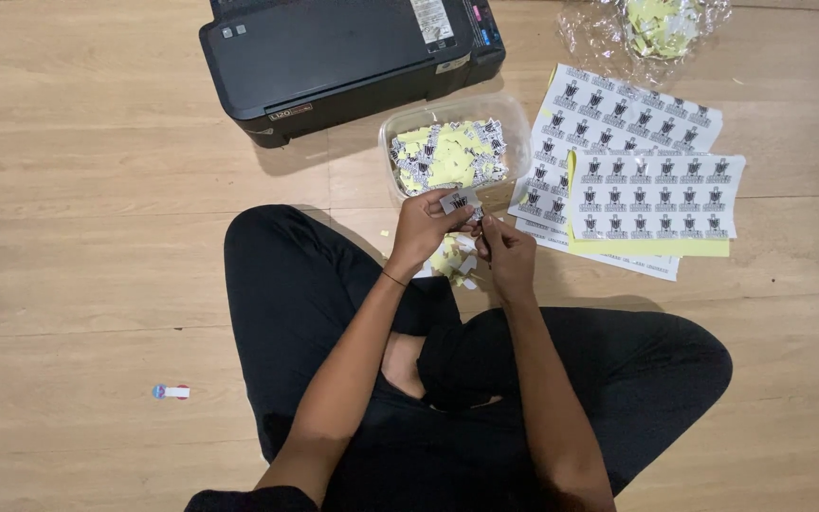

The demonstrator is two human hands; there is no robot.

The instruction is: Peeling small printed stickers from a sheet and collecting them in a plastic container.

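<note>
I sit cross-legged on a wooden floor in black clothes. My left hand (419,232) pinches a small white sticker piece (458,201) with a black print, held just in front of a clear plastic tub (514,118). My right hand (507,256) is closed beside it, fingertips meeting the same piece; whether it also holds a small tool I cannot tell. The tub holds several cut stickers (447,156) with yellow backing. A few paper scraps (455,261) lie on the floor below my hands.
A black printer (343,57) stands at the top. Printed sticker sheets (651,194) lie stacked to the right of the tub. A clear plastic bag (651,28) with yellow scraps sits at top right. A small red and blue item (171,391) lies at left.
</note>
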